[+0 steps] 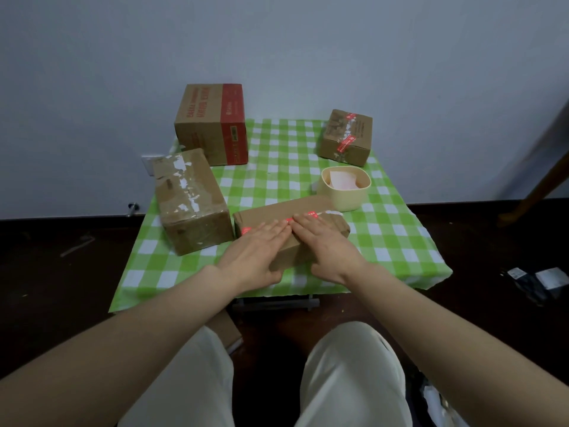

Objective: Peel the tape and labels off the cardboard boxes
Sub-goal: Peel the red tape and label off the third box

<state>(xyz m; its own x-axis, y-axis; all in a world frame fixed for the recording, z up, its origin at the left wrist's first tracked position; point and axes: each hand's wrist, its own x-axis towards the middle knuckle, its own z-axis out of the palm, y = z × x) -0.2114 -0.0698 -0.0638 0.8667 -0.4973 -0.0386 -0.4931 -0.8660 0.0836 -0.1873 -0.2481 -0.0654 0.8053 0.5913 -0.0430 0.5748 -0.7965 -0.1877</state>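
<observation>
On the green-and-white checked counter [385, 241], nearest to us, lies the low brown cardboard box [271, 212] we are working on, with a strip of red-printed clear tape [311, 214] running along its top. Our left hand [255, 251] and right hand [326, 246] both rest flat on that top, side by side. The fingers [277, 231] are straight and held close together, their tips meeting at the tape, and neither hand pinches anything. We judge the step in hand to be finding a loose end of the strip. To do it well, we should press one palm down so the box does not slide on the cloth. With a fingernail of the other hand we work along the tape's edge, perhaps at the pale ragged end towards the right, until a corner lifts. Then we pull low and slowly back along the strip, so it comes away whole and does not tear the cardboard skin. We take the cream plastic tub [343, 192] just beyond the box, which holds pale scraps, to be the place for peelings. The large taped brown box [191, 198] just to the left looks the likely next one.
</observation>
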